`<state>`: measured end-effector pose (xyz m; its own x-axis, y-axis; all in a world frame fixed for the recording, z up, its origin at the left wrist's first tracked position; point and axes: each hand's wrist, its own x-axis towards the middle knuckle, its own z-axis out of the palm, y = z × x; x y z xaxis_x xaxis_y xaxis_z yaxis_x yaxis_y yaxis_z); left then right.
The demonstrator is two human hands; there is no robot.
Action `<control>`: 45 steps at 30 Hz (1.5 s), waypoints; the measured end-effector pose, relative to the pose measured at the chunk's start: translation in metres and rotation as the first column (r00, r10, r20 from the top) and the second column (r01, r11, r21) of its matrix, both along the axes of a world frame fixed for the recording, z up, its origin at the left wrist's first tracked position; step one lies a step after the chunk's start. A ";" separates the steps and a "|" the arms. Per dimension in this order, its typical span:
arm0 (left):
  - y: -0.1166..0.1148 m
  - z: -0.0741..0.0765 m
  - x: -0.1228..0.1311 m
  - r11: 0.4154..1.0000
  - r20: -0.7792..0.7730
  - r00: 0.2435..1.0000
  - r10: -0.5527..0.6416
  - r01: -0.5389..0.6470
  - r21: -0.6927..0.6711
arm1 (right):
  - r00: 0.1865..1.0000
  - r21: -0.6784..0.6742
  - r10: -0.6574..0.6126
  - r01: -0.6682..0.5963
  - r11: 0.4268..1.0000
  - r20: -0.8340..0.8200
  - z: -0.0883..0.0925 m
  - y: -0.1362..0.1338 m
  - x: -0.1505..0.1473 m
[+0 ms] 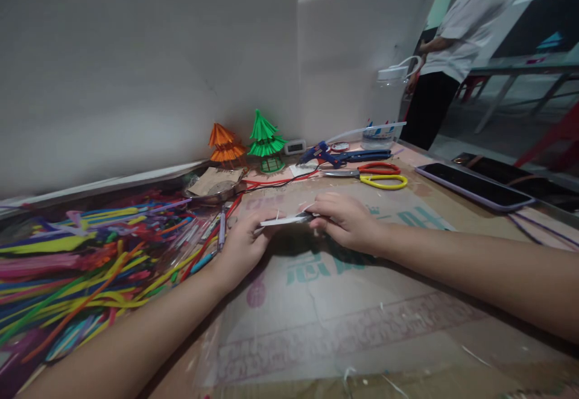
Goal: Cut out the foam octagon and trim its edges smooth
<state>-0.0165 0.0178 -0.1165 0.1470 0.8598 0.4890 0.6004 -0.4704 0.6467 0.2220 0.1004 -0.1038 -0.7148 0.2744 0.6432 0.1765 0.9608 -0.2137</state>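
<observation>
Both my hands meet over a flattened cardboard sheet [344,302] on the table. My left hand [244,245] pinches the left end of a thin, flat white piece of paper [283,221], seen almost edge-on. My right hand [346,221] grips its right end with closed fingers. The paper is held level just above the cardboard.
A heap of coloured pipe cleaners [76,266] fills the left. At the back stand an orange paper tree [224,143] and a green paper tree [266,136], a blue glue gun [337,156], scissors [375,175]. Two phones [474,186] lie right. A person [447,55] stands beyond.
</observation>
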 end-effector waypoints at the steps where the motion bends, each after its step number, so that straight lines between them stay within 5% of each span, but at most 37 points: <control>1: 0.000 0.000 0.000 1.000 -0.001 1.000 -0.001 0.001 0.001 | 1.000 -0.002 0.003 -0.003 1.000 0.003 0.000 0.000 0.000; 12: -0.001 -0.002 -0.001 0.999 -0.007 1.000 0.008 -0.008 0.052 | 1.000 -0.023 0.004 -0.003 1.000 0.023 0.003 0.000 0.000; 26: -0.001 0.003 0.001 0.998 0.012 0.999 0.036 -0.035 -0.044 | 0.995 -0.057 -0.041 0.036 0.998 -0.088 -0.002 0.002 -0.001; 33: 0.000 -0.005 -0.002 0.998 -0.117 0.993 0.001 0.007 0.069 | 0.999 0.004 0.040 -0.040 0.999 -0.017 0.003 -0.006 -0.001; 45: -0.003 -0.002 0.001 0.998 -0.180 0.984 -0.003 0.014 0.059 | 0.999 0.063 0.041 -0.041 0.997 0.000 0.003 -0.007 -0.002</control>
